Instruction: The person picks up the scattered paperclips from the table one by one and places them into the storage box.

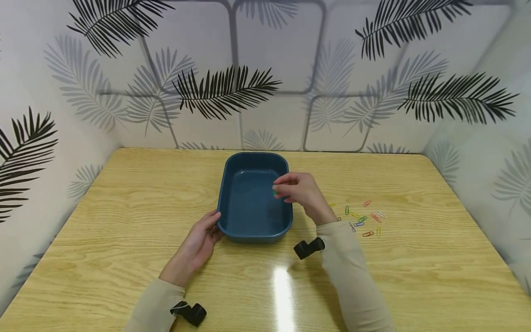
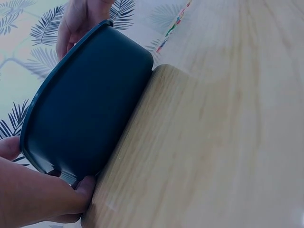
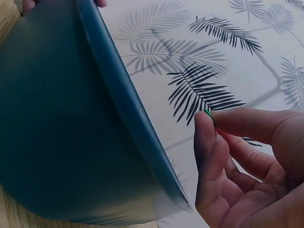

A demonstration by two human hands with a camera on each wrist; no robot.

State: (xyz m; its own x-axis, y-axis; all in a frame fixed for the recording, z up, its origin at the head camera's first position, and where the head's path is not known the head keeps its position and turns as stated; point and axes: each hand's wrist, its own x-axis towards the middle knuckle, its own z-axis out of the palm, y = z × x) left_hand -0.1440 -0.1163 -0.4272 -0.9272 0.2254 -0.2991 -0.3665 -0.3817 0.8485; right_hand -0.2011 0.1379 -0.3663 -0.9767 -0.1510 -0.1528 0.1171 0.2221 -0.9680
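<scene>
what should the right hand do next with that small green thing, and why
Probably loosen its pinch and let the small green piece, likely a paper clip, drop into the blue bin. In the head view the right hand has its fingertips over the bin's interior, and the left hand grips the near left side, which should keep it steady.

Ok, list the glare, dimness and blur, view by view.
Head view: white glare streak on the pale yellow wooden table; left wrist view: dim, dark-blue rounded rectangular tray shaded, small multicoloured paper clips blurred into a strip; right wrist view: dim, pale haze at the tray's lower end.
</scene>
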